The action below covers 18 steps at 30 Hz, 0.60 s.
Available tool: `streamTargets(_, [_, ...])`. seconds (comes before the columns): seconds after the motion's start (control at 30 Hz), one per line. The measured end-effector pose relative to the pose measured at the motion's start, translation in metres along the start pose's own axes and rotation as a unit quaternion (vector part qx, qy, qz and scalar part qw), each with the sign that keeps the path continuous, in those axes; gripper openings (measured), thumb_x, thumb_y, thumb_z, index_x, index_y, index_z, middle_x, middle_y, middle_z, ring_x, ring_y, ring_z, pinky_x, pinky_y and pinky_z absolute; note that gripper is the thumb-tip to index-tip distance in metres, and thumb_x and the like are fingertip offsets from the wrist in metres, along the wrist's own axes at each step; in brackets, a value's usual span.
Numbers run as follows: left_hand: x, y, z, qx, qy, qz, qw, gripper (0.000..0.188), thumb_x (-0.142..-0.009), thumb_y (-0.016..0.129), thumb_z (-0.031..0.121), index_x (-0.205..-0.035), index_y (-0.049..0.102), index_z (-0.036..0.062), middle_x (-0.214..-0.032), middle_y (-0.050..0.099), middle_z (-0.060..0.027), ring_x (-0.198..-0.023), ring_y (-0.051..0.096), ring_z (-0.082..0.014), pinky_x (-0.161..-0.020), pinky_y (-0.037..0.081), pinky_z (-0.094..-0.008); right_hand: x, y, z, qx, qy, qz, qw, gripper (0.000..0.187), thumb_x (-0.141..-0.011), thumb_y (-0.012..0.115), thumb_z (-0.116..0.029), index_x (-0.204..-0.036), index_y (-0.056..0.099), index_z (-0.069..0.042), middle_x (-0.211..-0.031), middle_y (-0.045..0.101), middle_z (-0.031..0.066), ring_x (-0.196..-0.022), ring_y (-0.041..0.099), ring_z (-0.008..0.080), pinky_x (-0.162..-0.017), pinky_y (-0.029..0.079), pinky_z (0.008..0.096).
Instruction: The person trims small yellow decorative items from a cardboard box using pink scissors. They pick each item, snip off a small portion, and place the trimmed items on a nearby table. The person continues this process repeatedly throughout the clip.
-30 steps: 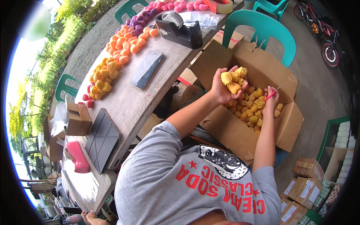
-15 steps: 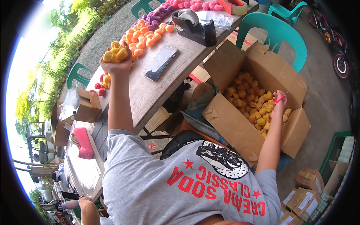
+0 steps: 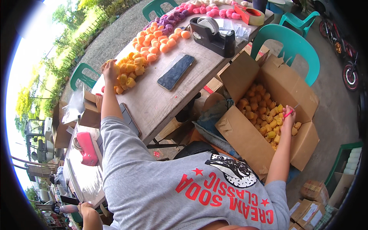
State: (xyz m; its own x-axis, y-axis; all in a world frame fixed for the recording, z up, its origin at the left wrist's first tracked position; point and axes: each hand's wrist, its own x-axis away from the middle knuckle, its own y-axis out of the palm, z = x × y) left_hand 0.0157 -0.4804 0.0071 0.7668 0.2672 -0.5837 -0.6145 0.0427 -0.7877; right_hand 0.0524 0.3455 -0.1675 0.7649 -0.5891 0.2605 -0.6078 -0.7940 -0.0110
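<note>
My left hand (image 3: 109,70) is at the far-left edge of the table, against a pile of small yellow bud-shaped pieces (image 3: 131,69). Its fingers look loosely spread and seem to hold nothing, though the pile hides part of them. Over on the right, my right hand (image 3: 288,115) is closed on a slim pink-handled tool (image 3: 288,113) with a thin tip. That hand is above an open cardboard box (image 3: 245,136) full of darker yellow pieces (image 3: 271,123). Orange pieces (image 3: 156,38) lie just beyond the yellow pile.
Purple pieces (image 3: 168,21) and pink pieces (image 3: 222,13) continue along the table (image 3: 153,103). A phone (image 3: 175,71), a black tape dispenser (image 3: 212,38) and a tape roll (image 3: 256,17) lie there. A green chair (image 3: 306,48) stands behind the box. Another person's arm (image 3: 91,218) shows lower left.
My left hand has come down from holding up yellow pieces; they now lie piled on the table beside the orange ones. My right hand stays over the box with the pink-handled tool.
</note>
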Motion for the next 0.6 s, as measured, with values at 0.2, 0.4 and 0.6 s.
streamTargets(0.2, [-0.024, 0.019, 0.051, 0.310, -0.169, -0.083, 0.932, 0.029, -0.084, 0.051, 0.028, -0.101, 0.068, 0.0119, -0.118, 0.051, -0.0147, -0.115, 0.043, -0.0276, -0.095, 0.039, -0.0390, 0.001, -0.004, 0.002, 0.030, 0.001, 0.005, 1.000, 0.027, -0.086, 0.064, -0.029, -0.104, 0.053, -0.013, -0.084, 0.060, -0.0024, -0.064, 0.050, 0.0015, -0.047, 0.035, 0.0155])
streamTargets(0.4, [-0.050, 0.044, 0.060, 0.128, -0.053, -0.139, 0.981, 0.037, -0.087, 0.046, 0.032, -0.110, 0.064, 0.0103, -0.118, 0.058, -0.0120, -0.121, 0.039, -0.0303, -0.103, 0.032, -0.0390, -0.006, -0.006, 0.011, 0.049, 0.005, -0.023, 0.999, 0.028, -0.086, 0.064, -0.028, -0.106, 0.052, -0.013, -0.085, 0.060, -0.0018, -0.065, 0.050, 0.0031, -0.050, 0.035, 0.0165])
streamTargets(0.6, [-0.059, 0.056, 0.079, 0.128, -0.048, -0.164, 0.977, 0.046, -0.082, 0.052, 0.042, -0.115, 0.063, 0.0117, -0.127, 0.051, -0.0155, -0.123, 0.045, -0.0275, -0.095, 0.043, -0.0379, 0.000, -0.003, 0.008, 0.051, 0.004, -0.018, 0.999, 0.028, -0.086, 0.064, -0.028, -0.106, 0.053, -0.012, -0.086, 0.060, -0.0008, -0.064, 0.051, 0.0022, -0.046, 0.034, 0.0153])
